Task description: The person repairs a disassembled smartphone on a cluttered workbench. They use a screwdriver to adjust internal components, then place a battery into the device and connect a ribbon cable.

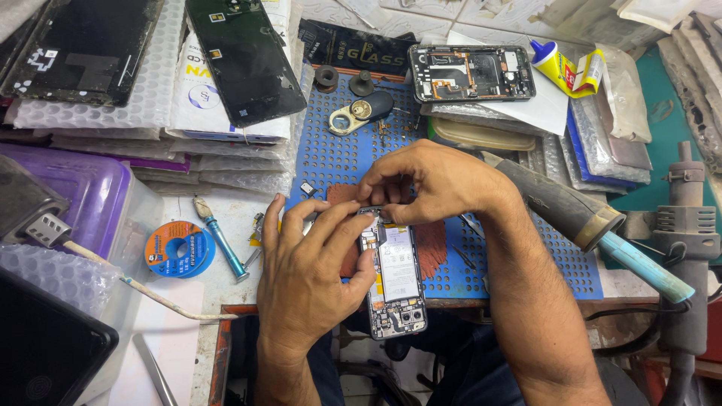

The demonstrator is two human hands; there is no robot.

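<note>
Bright and even all over, lit from above. Only soft, small shadows under the hands on the blue mat (338, 154). A little shine on the black screen (244, 56) up and left of the mat. Sharp around the mat. Bent and stretched far from the mat, near the picture's edges. Slightly fuzzy down below the mat.

— We see a blue perforated mat (331, 154) with a rust-red pad (430, 252) on it.
— We also note the orange-and-blue solder spool (179, 249) left, a teal-handled tool (222, 248), and a yellow glue tube (558, 66) far right.
</note>
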